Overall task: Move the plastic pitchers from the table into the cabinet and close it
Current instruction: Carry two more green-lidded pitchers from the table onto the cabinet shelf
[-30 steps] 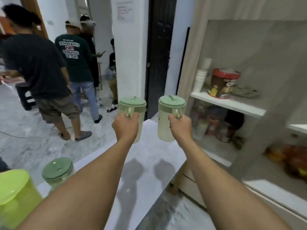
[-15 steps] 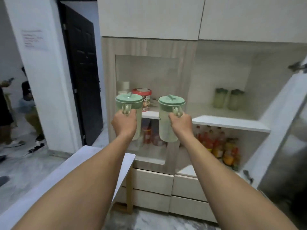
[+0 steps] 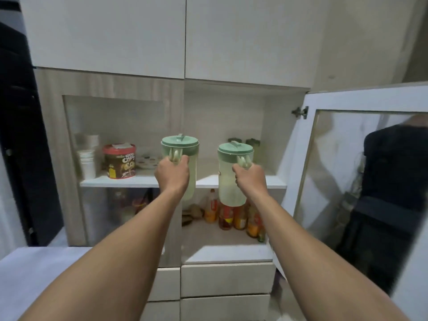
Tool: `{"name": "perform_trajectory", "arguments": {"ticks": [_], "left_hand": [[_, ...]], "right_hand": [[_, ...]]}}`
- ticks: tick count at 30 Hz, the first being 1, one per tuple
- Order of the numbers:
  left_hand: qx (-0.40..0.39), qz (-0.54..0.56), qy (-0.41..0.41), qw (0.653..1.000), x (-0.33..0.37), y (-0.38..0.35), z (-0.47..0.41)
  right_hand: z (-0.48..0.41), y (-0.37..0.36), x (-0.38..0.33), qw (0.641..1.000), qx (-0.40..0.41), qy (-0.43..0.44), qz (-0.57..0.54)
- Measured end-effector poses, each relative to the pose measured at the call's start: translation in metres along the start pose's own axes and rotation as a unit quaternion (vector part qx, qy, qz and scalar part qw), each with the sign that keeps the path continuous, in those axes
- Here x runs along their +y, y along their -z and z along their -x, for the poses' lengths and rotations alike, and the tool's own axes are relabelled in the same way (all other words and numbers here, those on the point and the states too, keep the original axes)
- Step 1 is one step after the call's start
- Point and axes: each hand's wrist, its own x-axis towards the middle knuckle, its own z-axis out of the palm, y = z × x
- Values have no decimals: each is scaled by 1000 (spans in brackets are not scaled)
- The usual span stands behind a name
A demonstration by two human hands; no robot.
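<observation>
I hold two pale plastic pitchers with green lids in front of the open cabinet. My left hand (image 3: 172,173) grips the handle of the left pitcher (image 3: 183,144), which hangs before the cabinet's centre post. My right hand (image 3: 249,179) grips the handle of the right pitcher (image 3: 228,181), held in front of the white middle shelf (image 3: 273,181) of the open right compartment. Two more green-lidded pitchers (image 3: 252,143) stand at the back of that shelf, partly hidden. The glass cabinet door (image 3: 361,193) is swung wide open at the right.
Behind the shut left glass door are stacked paper cups (image 3: 88,163) and a red-lidded cereal tub (image 3: 119,162). Several drink bottles (image 3: 234,216) fill the lower right shelf. White drawers (image 3: 225,280) lie below. A white table corner (image 3: 34,269) is at lower left.
My view has swung right from the table and people to face the cabinet. Both pitchers have come closer to the open right compartment, and the right one now hangs lower than the left.
</observation>
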Motion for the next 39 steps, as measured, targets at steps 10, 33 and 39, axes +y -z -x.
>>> {"name": "perform_trajectory", "arguments": {"ticks": [10, 33, 39], "left_hand": [[-57, 58, 11, 997, 15, -110, 6], [-56, 51, 56, 996, -60, -313, -207], [-18, 6, 45, 999, -96, -377, -262]], "right_hand": [[-72, 56, 40, 999, 32, -17, -16], [-334, -43, 112, 997, 62, -39, -25], [-415, -82, 150, 997, 63, -39, -10]]}}
